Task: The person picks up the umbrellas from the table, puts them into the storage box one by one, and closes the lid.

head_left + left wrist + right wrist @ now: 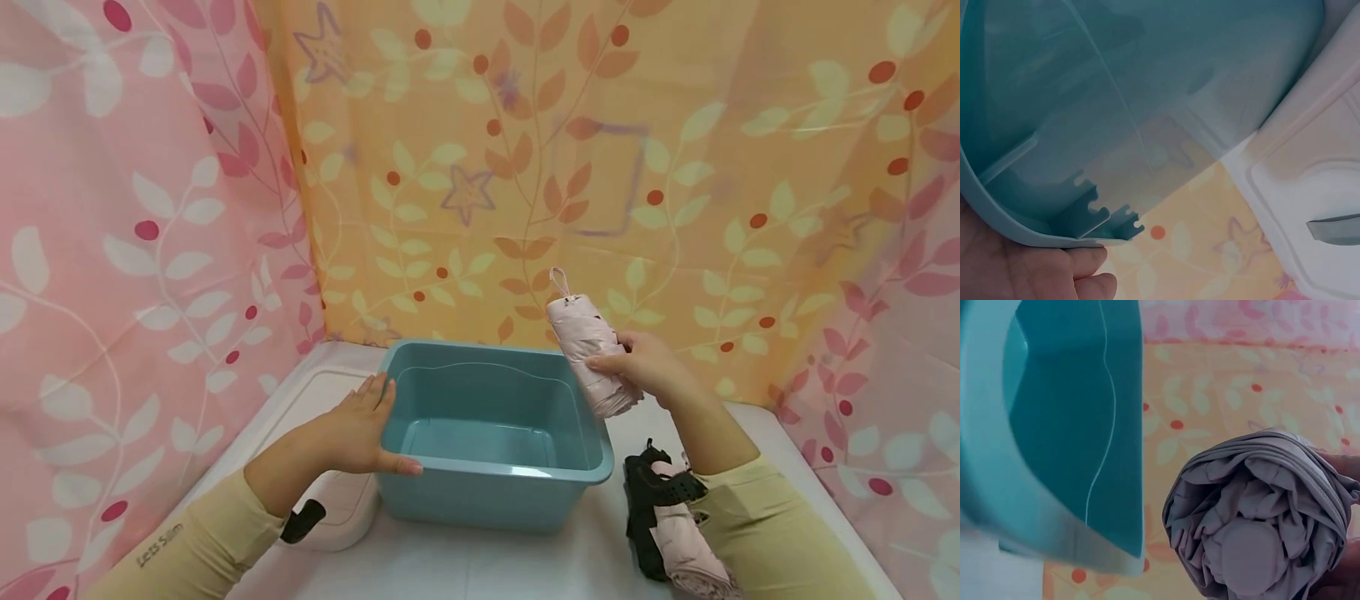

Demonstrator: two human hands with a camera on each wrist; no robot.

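My right hand [652, 364] grips a folded pale pink umbrella [588, 346] with a wrist loop, tilted above the right rim of a blue-green plastic bin [495, 487]. In the right wrist view the umbrella's bunched cloth end [1254, 550] faces the camera, beside the bin wall [1072, 425]. My left hand [356, 429] rests on the bin's left rim, fingers straight and thumb out over the front left corner. The left wrist view has its fingers [1094, 275] against the rim's outer side. The bin's inside shows a bare floor.
Right of the bin lie a black folded umbrella [641, 525] and a pink rolled one [686, 542], partly behind my right sleeve. A white lid [345, 508] lies on the white table [465, 567] left of the bin. Patterned curtains [465, 250] enclose the back and sides.
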